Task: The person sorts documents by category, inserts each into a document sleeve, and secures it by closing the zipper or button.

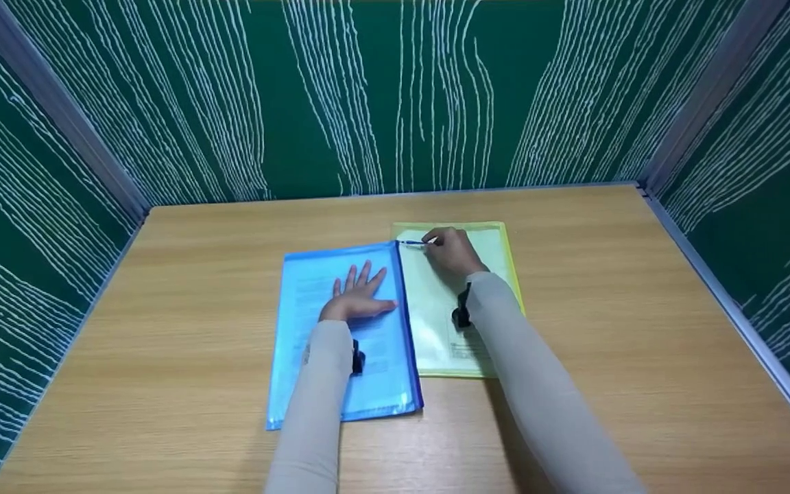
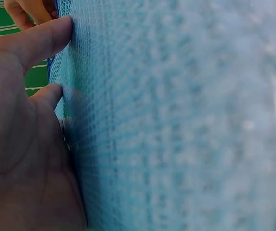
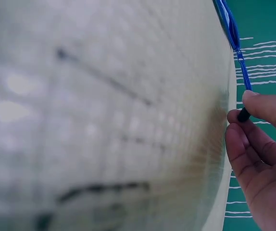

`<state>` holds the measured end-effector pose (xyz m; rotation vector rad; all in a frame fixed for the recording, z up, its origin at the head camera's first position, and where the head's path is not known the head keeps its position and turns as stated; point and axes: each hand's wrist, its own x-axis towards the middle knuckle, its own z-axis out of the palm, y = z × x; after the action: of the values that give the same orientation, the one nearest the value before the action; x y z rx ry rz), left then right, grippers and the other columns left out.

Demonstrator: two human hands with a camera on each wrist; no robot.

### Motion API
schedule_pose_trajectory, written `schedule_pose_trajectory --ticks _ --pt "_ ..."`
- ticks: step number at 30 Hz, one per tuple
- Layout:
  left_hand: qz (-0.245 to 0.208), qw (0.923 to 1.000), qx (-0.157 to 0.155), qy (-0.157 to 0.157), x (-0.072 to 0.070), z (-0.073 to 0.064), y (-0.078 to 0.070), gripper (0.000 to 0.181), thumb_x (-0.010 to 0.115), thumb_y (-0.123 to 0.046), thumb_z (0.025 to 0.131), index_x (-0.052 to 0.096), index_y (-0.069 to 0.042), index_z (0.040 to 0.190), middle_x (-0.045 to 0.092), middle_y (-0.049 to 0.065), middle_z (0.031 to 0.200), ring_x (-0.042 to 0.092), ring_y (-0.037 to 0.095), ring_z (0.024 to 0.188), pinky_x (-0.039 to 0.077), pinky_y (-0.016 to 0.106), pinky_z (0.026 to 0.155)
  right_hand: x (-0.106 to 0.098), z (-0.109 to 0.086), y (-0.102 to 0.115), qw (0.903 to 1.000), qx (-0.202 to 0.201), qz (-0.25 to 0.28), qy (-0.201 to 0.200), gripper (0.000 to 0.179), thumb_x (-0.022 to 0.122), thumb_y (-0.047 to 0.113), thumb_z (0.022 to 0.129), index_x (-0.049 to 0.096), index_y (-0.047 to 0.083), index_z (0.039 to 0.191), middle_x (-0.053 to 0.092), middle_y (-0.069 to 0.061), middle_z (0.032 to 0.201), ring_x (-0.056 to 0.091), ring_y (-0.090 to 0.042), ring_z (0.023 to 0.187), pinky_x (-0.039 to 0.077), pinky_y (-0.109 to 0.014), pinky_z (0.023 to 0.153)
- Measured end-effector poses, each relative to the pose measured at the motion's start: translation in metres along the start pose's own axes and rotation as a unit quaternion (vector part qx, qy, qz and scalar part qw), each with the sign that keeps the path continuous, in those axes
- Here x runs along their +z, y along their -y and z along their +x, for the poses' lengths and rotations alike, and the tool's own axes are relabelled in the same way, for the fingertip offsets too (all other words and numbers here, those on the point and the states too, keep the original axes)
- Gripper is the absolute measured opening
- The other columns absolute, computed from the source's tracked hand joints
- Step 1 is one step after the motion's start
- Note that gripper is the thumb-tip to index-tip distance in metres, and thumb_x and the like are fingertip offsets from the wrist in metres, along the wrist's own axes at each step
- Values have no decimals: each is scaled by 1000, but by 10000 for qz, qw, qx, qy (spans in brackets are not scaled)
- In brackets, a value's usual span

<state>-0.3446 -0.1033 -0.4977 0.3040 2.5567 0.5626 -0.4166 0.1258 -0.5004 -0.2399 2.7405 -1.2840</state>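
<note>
A blue mesh zip folder [image 1: 313, 288] with printed sheets showing through lies on the table, its dark blue zipper edge [image 1: 409, 329] on the right. On its upper half my left hand [image 1: 357, 300] rests with fingers spread; the left wrist view shows its fingertips [image 2: 63, 29] against the mesh. My right hand [image 1: 453, 250] pinches the blue zipper pull [image 3: 244, 72] between thumb and fingers, a dark tip showing at the grip. That pull stretches rightward from the folder's top right corner. Beneath the right hand is a yellow-green folder [image 1: 436, 329], partly overlapped by the blue one.
Bare wooden table [image 1: 162, 329] surrounds both folders. Green panels [image 1: 381, 103] with white wavy lines stand along the back and sides, joined by grey corner posts [image 1: 710, 89].
</note>
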Motion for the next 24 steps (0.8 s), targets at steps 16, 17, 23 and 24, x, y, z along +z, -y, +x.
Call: schedule_pose_trajectory --ticks 16,17,23,24 --pt "-151 9999 -20 -68 1 0 1 85 48 -64 89 6 -32 155 -14 -1 162 -23 27 146 -15 54 116 7 -16 0 9993 167 312 122 20 61 13 93 74 7 108 69 -10 112 57 -18 91 48 -29 80" --pt "-126 9999 -2 -70 1 -1 1 85 48 -64 89 6 -32 155 -14 0 162 -23 27 147 -15 54 116 8 -18 1 9994 107 285 134 21 62 13 93 74 6 108 70 -11 111 57 -17 89 48 -27 78" --pt "-141 9999 50 -73 0 -2 0 85 48 -63 89 6 -31 155 -14 0 162 -22 27 147 -14 53 117 9 -25 4 9996 18 275 113 21 62 14 93 73 3 108 70 -14 110 58 -15 80 47 -22 69" --pt "-163 9998 37 -65 0 -2 -1 85 48 -63 89 6 -32 155 -14 0 162 -22 26 147 -14 53 117 9 -25 4 9995 63 294 130 21 62 14 93 73 4 108 70 -13 110 58 -15 81 47 -23 70"
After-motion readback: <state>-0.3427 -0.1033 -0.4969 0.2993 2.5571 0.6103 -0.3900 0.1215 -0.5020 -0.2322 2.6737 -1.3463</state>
